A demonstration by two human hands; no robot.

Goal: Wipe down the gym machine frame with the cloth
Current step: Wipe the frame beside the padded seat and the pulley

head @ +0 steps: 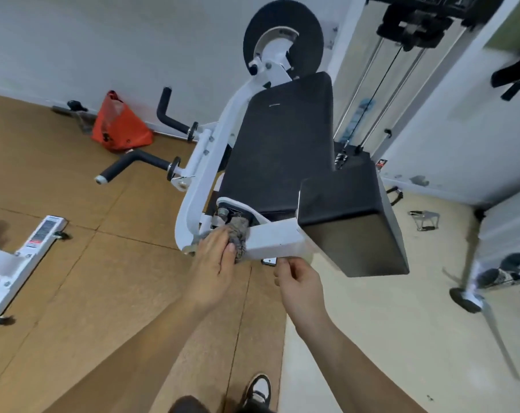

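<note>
The cloth is pressed on the frame by the flattened left hand, close to a bolt where it could be snagged. Whether anything is gripped by the curled right hand cannot be told.

The left hand presses a grey cloth flat against the white frame, just left of a black pad. The right hand is under the frame, fingers curled at its lower edge; any grip is unclear. An orange bag lies well left of the frame.
</note>
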